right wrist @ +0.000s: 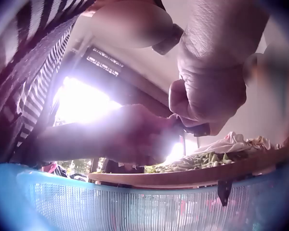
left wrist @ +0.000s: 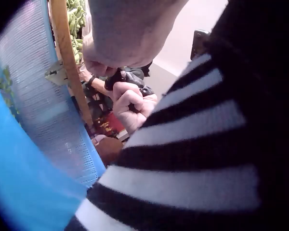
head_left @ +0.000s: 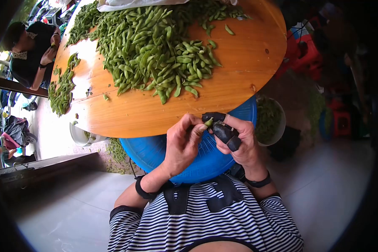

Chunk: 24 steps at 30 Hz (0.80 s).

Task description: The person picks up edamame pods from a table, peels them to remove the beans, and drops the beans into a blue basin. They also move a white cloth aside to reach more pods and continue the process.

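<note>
Head view, and both hands are up close together just off the near edge of an orange-brown wooden table (head_left: 256,50), right above a wide blue plastic basket (head_left: 145,153). Look at the fingers: the bare left hand (head_left: 182,145) has thumb and fingertips closed narrow on one small green pod (head_left: 208,122). The right hand (head_left: 244,145), black coverings (head_left: 227,135) on some of its digits, curls in from the other side and pinches that same pod between covered tips. Two grips on so small a thing: likely that's for control, one side steadying it while the other bears on it. The coverings probably shield the skin where the pressure falls.

Over on the tabletop, a big heap of green pods (head_left: 143,46) spreads out ahead of the hands, an easy reach away, it seems. Behind it lies crumpled white cloth (head_left: 138,3). The basket sits partly under the table's rim, seemingly placed to catch whatever drops from the fingers. Right wrist view now: slatted blue side below, hands above it, but the pod can't be made out; the left wrist view doesn't show it either. Off to the left, another person in dark clothing (head_left: 35,54) sits by the table, hands together.
</note>
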Motion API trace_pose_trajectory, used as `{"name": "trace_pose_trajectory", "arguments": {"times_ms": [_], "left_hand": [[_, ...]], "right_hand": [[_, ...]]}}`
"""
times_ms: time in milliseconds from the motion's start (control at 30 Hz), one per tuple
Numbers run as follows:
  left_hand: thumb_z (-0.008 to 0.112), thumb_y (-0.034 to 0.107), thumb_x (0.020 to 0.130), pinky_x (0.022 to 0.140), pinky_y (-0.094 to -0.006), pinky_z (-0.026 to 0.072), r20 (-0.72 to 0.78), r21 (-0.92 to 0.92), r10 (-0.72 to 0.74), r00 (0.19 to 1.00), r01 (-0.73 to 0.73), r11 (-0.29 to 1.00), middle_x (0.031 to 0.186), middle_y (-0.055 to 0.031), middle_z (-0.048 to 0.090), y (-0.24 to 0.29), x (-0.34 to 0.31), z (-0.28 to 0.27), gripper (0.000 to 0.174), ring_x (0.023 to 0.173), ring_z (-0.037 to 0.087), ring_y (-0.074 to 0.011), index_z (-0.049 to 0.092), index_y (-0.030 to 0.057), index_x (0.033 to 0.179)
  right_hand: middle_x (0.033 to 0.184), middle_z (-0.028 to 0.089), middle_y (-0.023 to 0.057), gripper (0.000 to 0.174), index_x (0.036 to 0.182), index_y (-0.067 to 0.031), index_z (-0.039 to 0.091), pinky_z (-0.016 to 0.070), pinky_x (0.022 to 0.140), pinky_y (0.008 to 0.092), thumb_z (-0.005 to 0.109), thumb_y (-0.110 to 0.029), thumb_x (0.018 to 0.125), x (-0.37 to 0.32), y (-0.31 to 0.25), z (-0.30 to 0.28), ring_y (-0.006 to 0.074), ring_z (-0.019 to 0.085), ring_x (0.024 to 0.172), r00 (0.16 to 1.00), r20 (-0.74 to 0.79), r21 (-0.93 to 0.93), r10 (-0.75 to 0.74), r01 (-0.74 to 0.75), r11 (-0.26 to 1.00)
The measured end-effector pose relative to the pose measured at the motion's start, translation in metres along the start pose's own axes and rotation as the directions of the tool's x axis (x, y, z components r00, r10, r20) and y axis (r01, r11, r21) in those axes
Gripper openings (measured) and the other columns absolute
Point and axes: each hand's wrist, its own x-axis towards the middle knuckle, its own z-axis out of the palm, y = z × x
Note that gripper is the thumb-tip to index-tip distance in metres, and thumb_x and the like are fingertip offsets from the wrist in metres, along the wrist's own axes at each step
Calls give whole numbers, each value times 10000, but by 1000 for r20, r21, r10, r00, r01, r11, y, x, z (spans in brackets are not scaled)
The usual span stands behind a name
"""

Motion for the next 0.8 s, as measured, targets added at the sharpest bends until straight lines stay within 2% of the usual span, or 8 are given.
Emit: {"name": "trace_pose_trajectory", "arguments": {"times_ms": [67, 133, 333, 467, 567, 633, 700, 800], "left_hand": [[590, 108, 951, 539, -237, 393, 23, -89, -58, 998, 59, 994, 701, -18, 542, 1, -1, 0, 128, 582, 482, -109, 569, 16, 864], [551, 200, 976, 512, -226, 313, 338, -644, -397, 853, 517, 564, 714, 0, 508, 4, 1, -4, 189, 569, 398, -89, 565, 28, 900], [549, 246, 968, 501, -228, 312, 487, -751, -390, 782, 603, 270, 691, 1, 484, 1, -2, -2, 219, 549, 390, -106, 576, 34, 923], [499, 281, 1002, 513, -213, 320, 467, -744, -401, 788, 595, 302, 680, 6, 484, 2, -3, -3, 259, 560, 416, -94, 566, 49, 910], [557, 239, 979, 519, -229, 353, 345, -574, -485, 804, 589, 569, 690, 5, 493, 5, -2, -7, 218, 570, 446, -97, 555, 35, 901], [643, 158, 924, 527, -246, 390, 122, -91, -138, 983, 149, 985, 703, -4, 522, -1, -4, -10, 172, 582, 488, -102, 543, 21, 895], [698, 71, 866, 550, -265, 427, 165, -14, -217, 962, 222, 975, 730, -17, 560, 5, -3, -20, 177, 614, 522, -100, 550, -2, 928], [572, 33, 942, 557, -245, 451, 113, 267, 63, 992, -92, 959, 761, -25, 607, 5, -4, -16, 185, 589, 539, -95, 605, -57, 1101]], "right_hand": [[614, 481, -18, 487, 951, 58, 598, 349, 461, 195, 635, -425, 895, 1, -1, -2, 35, 427, 516, 1000, 9, -7, 15, -15, 1000], [615, 477, -20, 469, 940, 56, 599, 349, 461, 194, 629, -411, 899, 3, -2, -6, 34, 429, 519, 999, 22, -15, 30, -30, 999], [671, 474, -14, 335, 905, 44, 608, 343, 465, 185, 614, -290, 899, 4, 5, -9, 28, 431, 529, 995, 86, 44, -45, 42, 998], [707, 484, 22, 208, 969, 61, 595, 376, 517, 217, 585, -122, 870, 5, 1, -1, 79, 459, 580, 997, 18, -232, -69, 71, 970], [750, 494, 84, 137, 907, 48, 588, 419, 602, 275, 586, -33, 797, 4, -3, 1, 164, 515, 662, 986, 14, -456, -166, 154, 877], [747, 494, 112, 141, 909, 54, 579, 427, 624, 296, 573, -17, 787, 2, -5, 5, 206, 523, 672, 972, 67, -558, -225, 223, 800], [758, 506, 144, 135, 892, 54, 567, 425, 609, 310, 566, 3, 767, 1, -6, 11, 256, 515, 651, 975, 46, -609, -218, 200, 768], [765, 508, 156, 131, 866, 50, 543, 440, 605, 347, 594, 5, 754, 1, -4, 18, 329, 536, 665, 960, 37, -682, -279, 228, 695]]}}
